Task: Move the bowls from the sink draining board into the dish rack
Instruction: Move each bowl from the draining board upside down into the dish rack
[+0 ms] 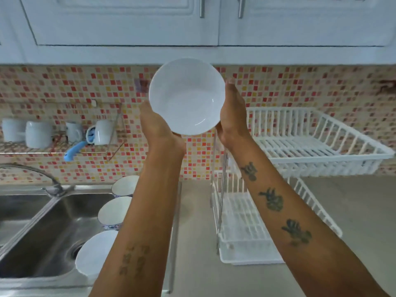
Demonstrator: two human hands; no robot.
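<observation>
Kitchen bench (353,211), grey and matte, with a steel sink (42,228) set in at the left. Nearest the camera, three bowls sit in a row on the draining board along the sink's right edge: a plain white bowl (94,254) closest, a blue-patterned bowl (113,212) behind it, another bowl (125,186) furthest back, all partly hidden by the left forearm. Both forearms reach up and forward through mid frame; tattoos on each. To the right stands the white two-tier dish rack (310,146); lower tier (242,232) rests on the bench, upper tier juts out to the right at about hand height; nothing visible in either tier. Raised bowl (186,96), white, is held in the air between the two hands, tilted so its inside faces the camera, left of the rack's upper tier and not touching it. Left hand (156,123) cups the lower left rim from below; right hand (232,110) lies flat along the right rim, fingers extended upward. Further back: curved tap (40,174) over the sink, red-orange mosaic tile wall, wire shelf (53,150) on the left with upturned white mugs (38,133) and a blue-handled tool (75,150). White cupboards (128,20) along the top.
</observation>
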